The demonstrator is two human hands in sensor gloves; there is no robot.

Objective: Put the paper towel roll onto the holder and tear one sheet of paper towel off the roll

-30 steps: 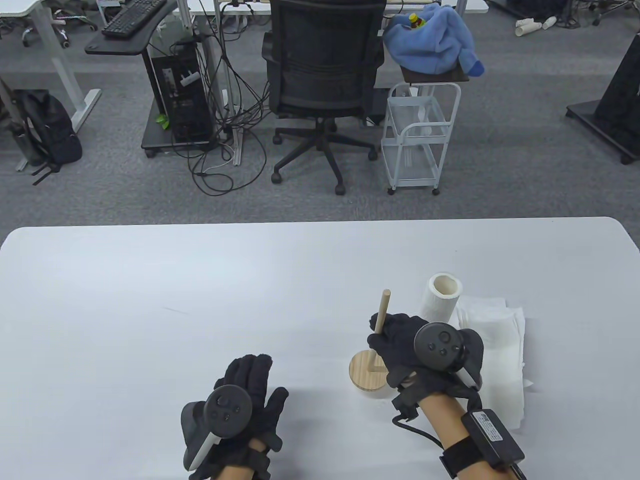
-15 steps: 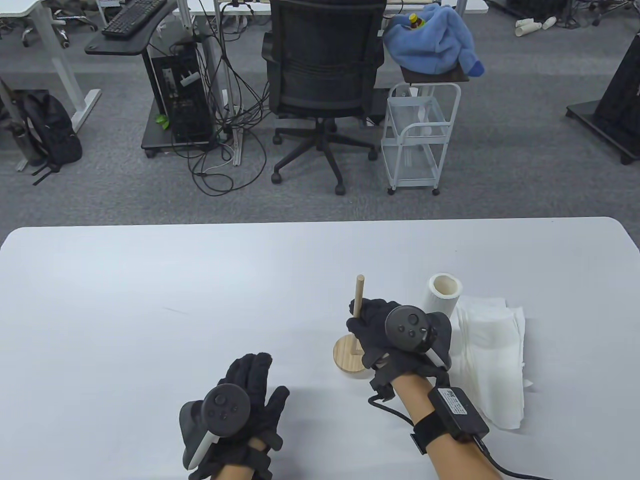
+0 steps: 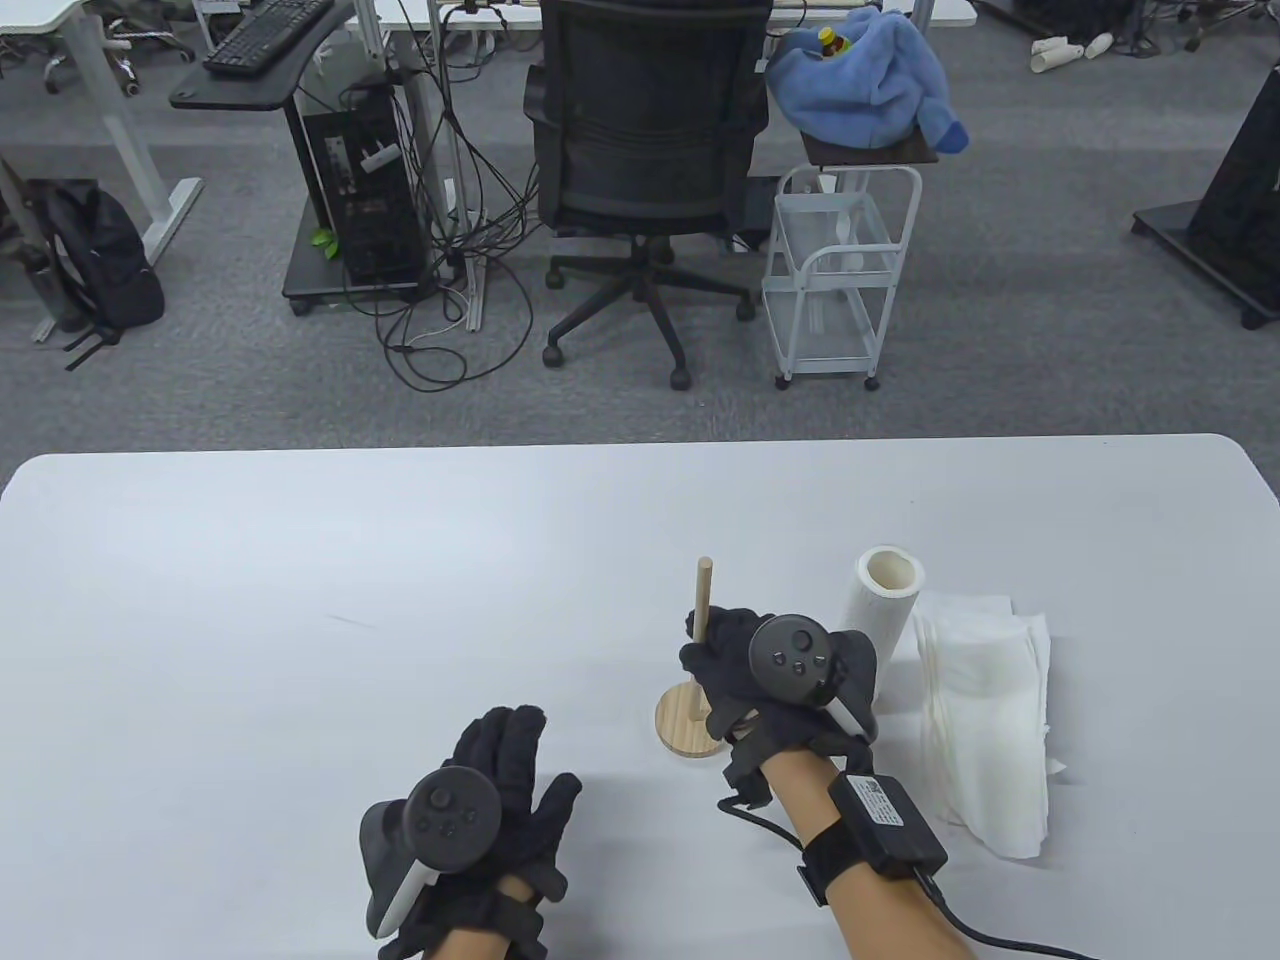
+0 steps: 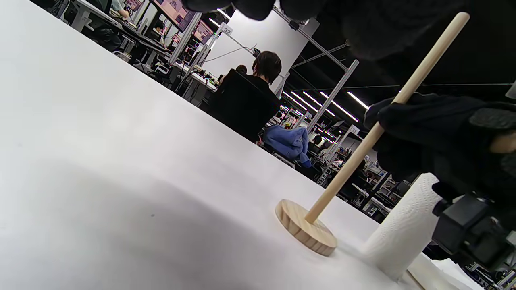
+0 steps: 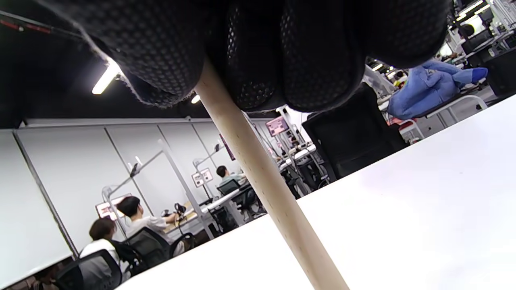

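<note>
Wooden holder (image 3: 690, 715), its rod pinched in the right hand (image 3: 745, 665), has slid leftward from the paper towel roll (image 3: 880, 600); left hand (image 3: 495, 790) rests flat, fingers straight, on the white desk (image 3: 300, 600).

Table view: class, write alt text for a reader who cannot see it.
A black-gloved right hand grips the rod of a round-based wooden towel holder on a white table. A white paper towel roll stands upright behind the hand, loose sheets beside it. The left hand rests flat, holding nothing.

Bright, even overhead strip lighting; soft shadows; blurred glove close-ups in wrist views.
</note>
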